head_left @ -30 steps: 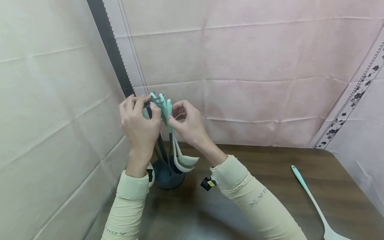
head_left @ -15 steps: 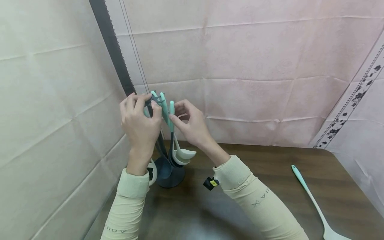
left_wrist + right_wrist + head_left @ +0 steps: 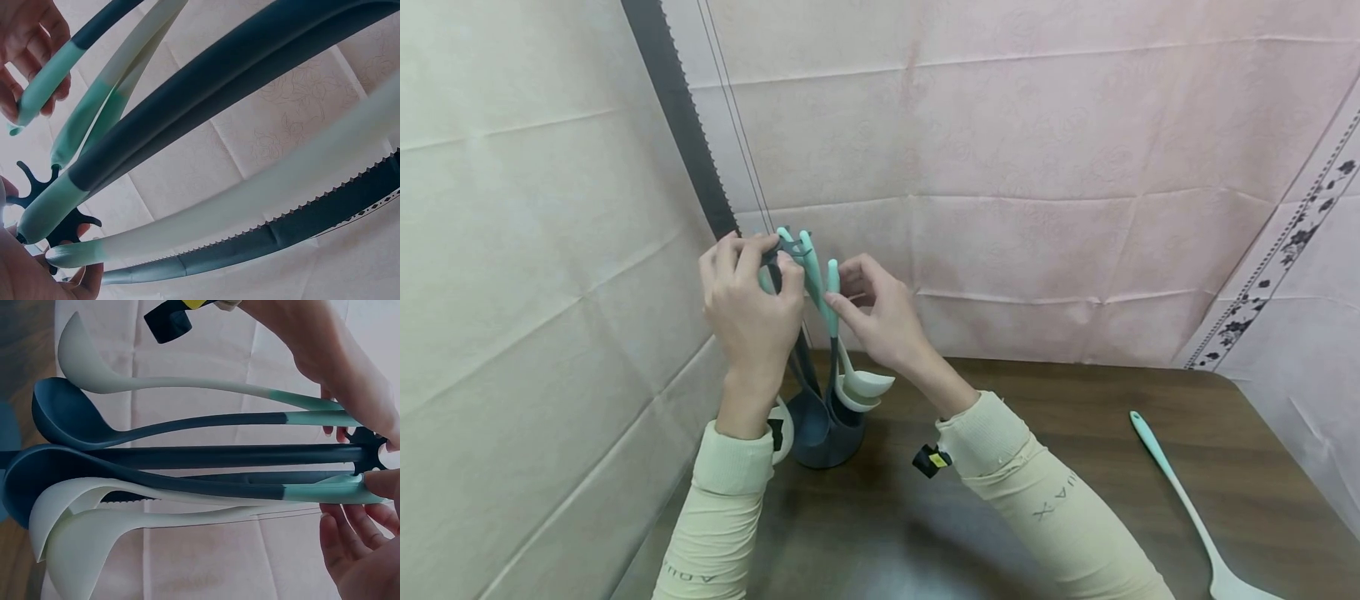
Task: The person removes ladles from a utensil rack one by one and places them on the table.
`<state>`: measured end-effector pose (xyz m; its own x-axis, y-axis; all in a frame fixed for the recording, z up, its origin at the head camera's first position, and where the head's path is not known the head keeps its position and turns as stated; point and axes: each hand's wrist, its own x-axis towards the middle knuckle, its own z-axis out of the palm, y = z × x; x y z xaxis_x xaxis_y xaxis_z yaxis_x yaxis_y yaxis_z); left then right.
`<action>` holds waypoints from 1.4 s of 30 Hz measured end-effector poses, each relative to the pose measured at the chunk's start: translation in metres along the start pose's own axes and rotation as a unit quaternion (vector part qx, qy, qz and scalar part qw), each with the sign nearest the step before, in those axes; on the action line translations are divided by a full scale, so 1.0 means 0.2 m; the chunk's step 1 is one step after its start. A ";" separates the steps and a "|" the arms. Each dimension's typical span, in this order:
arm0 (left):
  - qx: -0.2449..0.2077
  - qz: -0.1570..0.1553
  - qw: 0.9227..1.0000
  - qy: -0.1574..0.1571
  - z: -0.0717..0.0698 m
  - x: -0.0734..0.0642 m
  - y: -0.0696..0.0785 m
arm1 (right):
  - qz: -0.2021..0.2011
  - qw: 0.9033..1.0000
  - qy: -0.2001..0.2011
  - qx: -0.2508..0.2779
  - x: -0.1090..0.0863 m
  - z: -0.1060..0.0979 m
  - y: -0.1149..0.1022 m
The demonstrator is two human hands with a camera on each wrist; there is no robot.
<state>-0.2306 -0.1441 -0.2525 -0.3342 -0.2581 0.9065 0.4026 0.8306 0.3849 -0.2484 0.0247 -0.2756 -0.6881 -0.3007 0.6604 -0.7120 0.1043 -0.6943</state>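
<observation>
My right hand (image 3: 880,312) pinches the mint handle of a dark blue ladle (image 3: 81,469) between thumb and fingers. The ladle hangs upright beside a utensil stand (image 3: 827,454), its handle tip apart from the nearest hook in the left wrist view. My left hand (image 3: 748,308) grips the stand's dark hook head (image 3: 65,225) at the top. Two pale ladles (image 3: 868,383) hang on the far right side of the stand. Another dark blue ladle (image 3: 69,415) and a pale ladle (image 3: 87,356) hang close to my left hand.
A long pale utensil with a mint handle (image 3: 1172,479) lies on the wooden table (image 3: 1037,417) at the right, its broad end cut off by the frame. Cloth walls (image 3: 1000,167) stand behind and to the left, close to the stand.
My right hand has drawn the dark ladle slightly right and down, away from the hook head. The dark bowls at the stand shifted a little. My left hand stays at the top.
</observation>
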 end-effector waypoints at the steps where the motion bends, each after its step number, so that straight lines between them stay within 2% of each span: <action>1: 0.000 0.001 1.000 0.001 0.00 0.00 0.00 | 0.002 1.000 -0.001 0.000 0.00 0.00 0.00; 22: 0.001 0.009 1.000 0.001 0.00 0.00 0.00 | 0.025 0.999 -0.040 -0.018 -0.08 -0.02 0.04; 42: -0.003 0.005 1.000 -0.002 -0.01 0.00 0.01 | 0.051 0.998 -0.048 -0.008 -0.13 -0.06 0.08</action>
<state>-0.2285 -0.1440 -0.2516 -0.3329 -0.2474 0.9099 0.4116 0.8300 0.3763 -0.2434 0.0452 -0.3008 -0.7404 -0.3775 0.5561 -0.6423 0.1536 -0.7509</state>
